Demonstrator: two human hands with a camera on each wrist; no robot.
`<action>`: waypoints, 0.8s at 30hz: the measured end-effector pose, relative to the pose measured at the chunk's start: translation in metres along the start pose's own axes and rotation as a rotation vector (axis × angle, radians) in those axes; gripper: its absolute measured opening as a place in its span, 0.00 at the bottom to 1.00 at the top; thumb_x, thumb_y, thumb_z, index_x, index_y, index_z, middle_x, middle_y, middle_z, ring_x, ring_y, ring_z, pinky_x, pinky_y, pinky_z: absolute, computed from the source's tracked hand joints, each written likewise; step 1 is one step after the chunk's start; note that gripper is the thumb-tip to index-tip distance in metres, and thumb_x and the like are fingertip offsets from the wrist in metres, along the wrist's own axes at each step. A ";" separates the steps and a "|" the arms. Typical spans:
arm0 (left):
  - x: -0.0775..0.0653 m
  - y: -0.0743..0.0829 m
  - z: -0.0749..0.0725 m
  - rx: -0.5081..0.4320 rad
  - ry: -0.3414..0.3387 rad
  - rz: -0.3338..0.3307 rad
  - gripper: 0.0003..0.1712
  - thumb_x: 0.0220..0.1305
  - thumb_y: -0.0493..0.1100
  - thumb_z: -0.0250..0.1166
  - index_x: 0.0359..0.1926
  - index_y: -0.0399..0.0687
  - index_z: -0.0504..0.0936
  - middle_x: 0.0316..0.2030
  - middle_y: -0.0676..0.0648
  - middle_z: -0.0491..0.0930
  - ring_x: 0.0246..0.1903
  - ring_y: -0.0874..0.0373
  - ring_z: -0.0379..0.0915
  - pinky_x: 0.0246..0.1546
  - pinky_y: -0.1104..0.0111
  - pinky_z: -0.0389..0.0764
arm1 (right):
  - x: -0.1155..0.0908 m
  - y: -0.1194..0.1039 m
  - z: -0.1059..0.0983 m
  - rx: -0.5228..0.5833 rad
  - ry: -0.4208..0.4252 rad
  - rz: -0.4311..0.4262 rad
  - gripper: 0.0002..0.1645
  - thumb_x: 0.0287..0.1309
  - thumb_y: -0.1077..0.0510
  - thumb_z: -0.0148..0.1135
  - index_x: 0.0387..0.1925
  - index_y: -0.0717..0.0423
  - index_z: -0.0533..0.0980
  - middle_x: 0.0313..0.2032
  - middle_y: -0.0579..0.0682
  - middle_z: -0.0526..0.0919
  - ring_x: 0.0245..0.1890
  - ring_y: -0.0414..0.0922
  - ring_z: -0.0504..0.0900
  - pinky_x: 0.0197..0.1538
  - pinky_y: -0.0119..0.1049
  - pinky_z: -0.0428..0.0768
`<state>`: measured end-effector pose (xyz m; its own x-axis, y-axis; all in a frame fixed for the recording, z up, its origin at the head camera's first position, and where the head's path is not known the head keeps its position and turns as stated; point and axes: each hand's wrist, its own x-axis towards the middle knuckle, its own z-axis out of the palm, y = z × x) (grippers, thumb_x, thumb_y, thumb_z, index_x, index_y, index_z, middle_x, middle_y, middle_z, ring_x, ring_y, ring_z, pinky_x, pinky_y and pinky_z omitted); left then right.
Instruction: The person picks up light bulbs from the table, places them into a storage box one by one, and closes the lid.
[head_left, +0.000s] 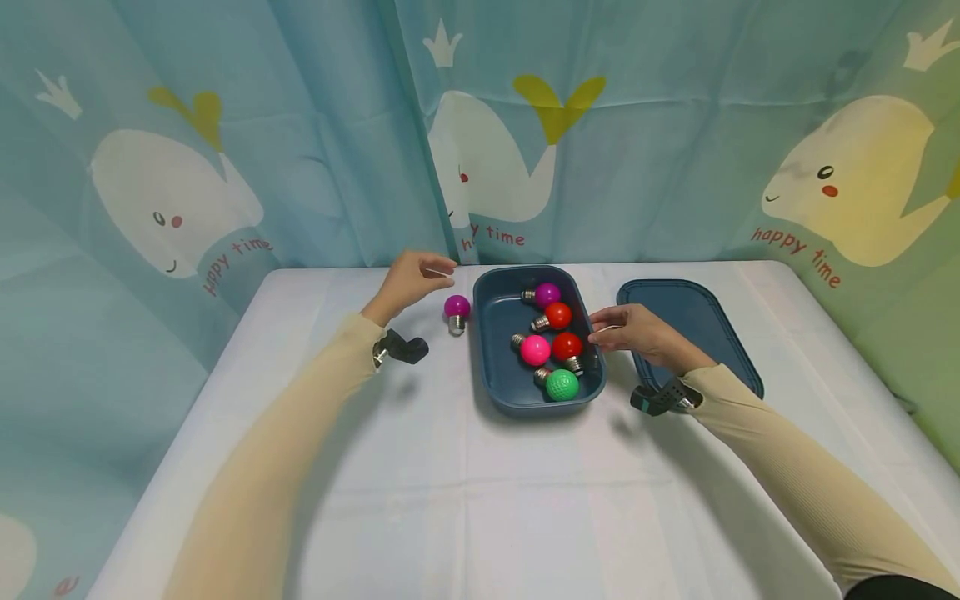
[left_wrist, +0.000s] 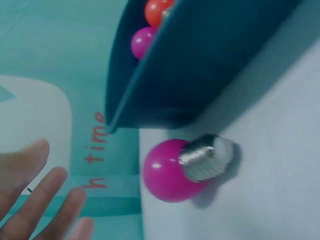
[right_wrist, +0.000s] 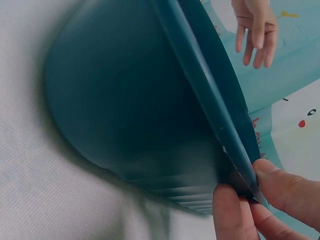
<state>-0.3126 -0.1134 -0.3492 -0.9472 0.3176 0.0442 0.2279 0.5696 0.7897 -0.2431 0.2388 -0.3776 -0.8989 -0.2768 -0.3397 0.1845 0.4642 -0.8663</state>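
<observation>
A dark blue box (head_left: 495,367) without its lid stands on the table, with several light bulbs in it: a purple one (head_left: 547,294), two red ones (head_left: 558,315), a pink one (head_left: 535,350) and a green one (head_left: 562,385). Outside its left wall lies another purple bulb (head_left: 457,307), its metal base toward me; the left wrist view shows this bulb (left_wrist: 170,172) close up. My left hand (head_left: 415,282) hovers beyond that bulb, fingers loosely bent and holding nothing. With thumb and fingers, my right hand (head_left: 636,332) pinches the box's right rim (right_wrist: 220,130).
To the right of the box a dark blue lid (head_left: 690,312) lies flat on the white tablecloth (head_left: 480,508). A light blue curtain (head_left: 330,150) printed with whales hangs behind the table. Each wrist wears a black strap.
</observation>
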 end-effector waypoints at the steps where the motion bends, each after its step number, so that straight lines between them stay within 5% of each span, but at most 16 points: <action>1: 0.000 -0.003 0.001 0.002 0.016 -0.003 0.19 0.60 0.38 0.64 0.53 0.39 0.79 0.51 0.38 0.80 0.52 0.46 0.76 0.55 0.57 0.77 | 0.000 0.000 0.000 -0.002 0.002 0.002 0.33 0.58 0.61 0.61 0.61 0.72 0.62 0.45 0.55 0.75 0.34 0.34 0.79 0.43 0.26 0.81; 12: 0.009 -0.032 0.009 0.063 -0.038 0.022 0.22 0.60 0.37 0.64 0.55 0.36 0.77 0.52 0.37 0.79 0.53 0.43 0.76 0.58 0.56 0.74 | 0.001 0.002 -0.001 -0.008 0.006 0.009 0.32 0.57 0.62 0.61 0.61 0.71 0.63 0.44 0.53 0.75 0.34 0.34 0.79 0.45 0.28 0.82; 24: 0.021 -0.045 0.015 0.071 -0.229 0.113 0.23 0.56 0.33 0.65 0.55 0.36 0.77 0.56 0.37 0.77 0.57 0.42 0.71 0.63 0.53 0.68 | 0.003 0.004 -0.002 0.006 0.007 0.012 0.32 0.58 0.62 0.61 0.61 0.70 0.63 0.46 0.55 0.75 0.34 0.33 0.79 0.45 0.29 0.82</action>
<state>-0.3396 -0.1211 -0.3934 -0.8408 0.5411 -0.0164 0.3524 0.5700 0.7422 -0.2454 0.2416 -0.3813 -0.8995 -0.2653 -0.3473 0.1976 0.4620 -0.8646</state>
